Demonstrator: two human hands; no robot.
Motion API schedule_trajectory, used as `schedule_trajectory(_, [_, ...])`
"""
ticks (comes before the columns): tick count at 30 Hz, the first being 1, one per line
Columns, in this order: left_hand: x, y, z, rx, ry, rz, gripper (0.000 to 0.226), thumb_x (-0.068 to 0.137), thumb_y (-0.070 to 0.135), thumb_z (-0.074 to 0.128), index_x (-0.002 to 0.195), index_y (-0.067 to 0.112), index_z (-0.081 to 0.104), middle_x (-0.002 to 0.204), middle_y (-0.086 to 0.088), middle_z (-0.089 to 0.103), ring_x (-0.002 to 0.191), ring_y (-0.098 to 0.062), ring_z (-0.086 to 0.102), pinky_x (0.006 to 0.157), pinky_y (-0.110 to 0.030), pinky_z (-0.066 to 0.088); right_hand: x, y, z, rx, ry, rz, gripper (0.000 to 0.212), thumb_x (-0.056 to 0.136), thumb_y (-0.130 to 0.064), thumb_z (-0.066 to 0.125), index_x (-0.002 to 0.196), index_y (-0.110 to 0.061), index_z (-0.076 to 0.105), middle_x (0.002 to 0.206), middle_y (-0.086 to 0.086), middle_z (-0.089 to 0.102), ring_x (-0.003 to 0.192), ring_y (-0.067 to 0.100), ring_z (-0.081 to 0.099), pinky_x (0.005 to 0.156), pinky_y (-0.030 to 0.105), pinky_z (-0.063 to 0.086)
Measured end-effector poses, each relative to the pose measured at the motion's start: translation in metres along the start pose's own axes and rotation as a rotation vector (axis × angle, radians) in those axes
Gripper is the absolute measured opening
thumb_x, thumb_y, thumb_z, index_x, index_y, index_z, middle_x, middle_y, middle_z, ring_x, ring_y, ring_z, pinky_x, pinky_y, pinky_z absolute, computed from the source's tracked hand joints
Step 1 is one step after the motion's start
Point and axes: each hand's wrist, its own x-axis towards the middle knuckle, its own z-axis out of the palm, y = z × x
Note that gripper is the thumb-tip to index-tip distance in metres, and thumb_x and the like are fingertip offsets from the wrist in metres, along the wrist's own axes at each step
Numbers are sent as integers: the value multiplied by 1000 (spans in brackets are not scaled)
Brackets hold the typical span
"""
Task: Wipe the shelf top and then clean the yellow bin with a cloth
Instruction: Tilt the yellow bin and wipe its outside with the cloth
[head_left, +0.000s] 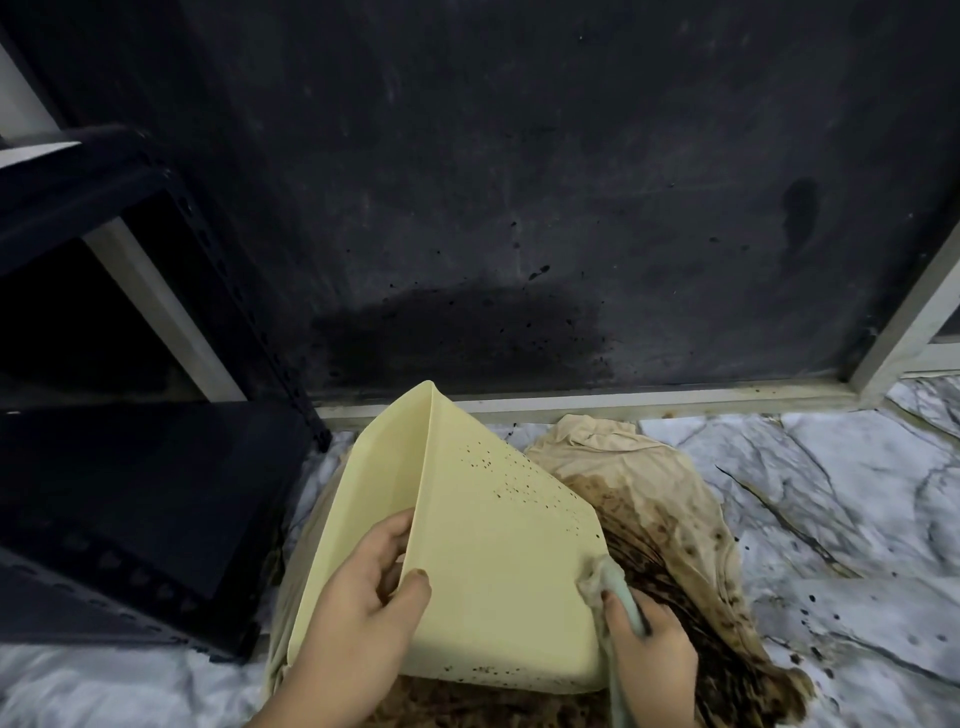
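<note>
Cleaning the yellow bin, seen from the head camera. Nearest the viewer, the left hand (358, 597) grips the yellow bin (493, 561) by its edge, thumb on the broad upturned face and fingers curled round the ridge, holding the bin tipped on the floor. The right hand (649, 644) clutches a pale wiping cloth (608, 577), its bunched end pressed against the bin's right edge. The bin rests on a crumpled beige sheet (649, 499) heavily soiled with dark brown residue, which lies on a marble-patterned floor (831, 467). Dark specks dot the upper part of the bin's face and a thin row runs along its near edge; the middle of the face looks clean. The step in hand is judged to be wiping this face: good practice would be to keep the left grip firm so the bin does not slide, carry the cloth up toward the speckled corner in overlapping strokes, and turn to a clean fold so grime is lifted rather than smeared. Contact with the stained sheet risks re-soiling. To the left stands the black metal shelf (130, 493); behind, a dark spattered wall panel (519, 182).
</note>
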Motion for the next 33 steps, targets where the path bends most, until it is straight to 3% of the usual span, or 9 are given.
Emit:
schedule_trajectory(3, [3,4,0,33,3,-27,51,84,-15,42,102,30,59,89,33,70,73,6,67,61,-5,47,-7,3,2,0,66,15,20,76,-10,72,95,-5,72,85,15,57,78,29,51,74,30,34])
schedule_trajectory(6, [7,7,-1,60,53,-55,43,84,-6,47,102,29,64,92,14,75,79,-25,69,72,-28,53,-19,4,4,20,102,-63,17,69,-6,77,86,-6,73,77,13,55,70,20,49,69,26,36])
schedule_trajectory(9, [10,11,1,90,111,-51,22,88,13,56,100,28,66,89,-1,73,78,-30,70,79,-45,53,-28,6,6,79,68,-221,20,63,-7,82,81,-10,74,73,6,61,73,-4,54,66,1,36])
schedule_trajectory(11, [12,13,4,100,129,-42,18,88,18,58,97,31,66,80,-1,71,64,-26,68,69,-41,54,-34,-1,7,122,18,-343,21,62,-25,78,81,-19,74,74,-4,61,77,-15,52,67,-5,34])
schedule_trajectory(14, [12,14,7,59,172,-38,22,87,13,59,86,33,68,76,-9,67,58,-23,60,60,-36,50,-47,-20,7,209,-69,-493,32,62,-50,65,92,-40,63,91,-18,59,79,-9,57,68,-2,37])
schedule_trajectory(18, [5,16,13,3,169,-34,26,86,11,60,82,35,68,78,-6,70,51,-12,60,50,-20,46,-59,-49,9,259,-105,-630,43,70,-71,54,99,-40,60,92,-15,59,77,0,60,66,9,45])
schedule_trajectory(24, [4,6,20,-32,198,11,30,86,7,61,79,35,67,73,-3,69,52,-15,56,48,-18,42,-54,-87,10,168,-136,-756,41,73,-51,57,102,-24,68,89,-9,61,84,12,63,74,24,48])
schedule_trajectory(29, [7,0,24,32,216,20,41,84,10,62,71,48,67,79,4,67,54,-33,57,47,-21,40,-39,-102,13,110,-191,-736,53,73,-55,48,110,-21,66,94,-9,60,89,9,59,79,24,47])
schedule_trajectory(33, [10,-3,22,29,227,17,34,86,10,60,76,42,65,84,1,66,70,-44,63,46,-24,39,-22,-97,14,75,-183,-652,32,82,-36,62,109,-20,67,95,-5,60,87,13,59,78,26,47])
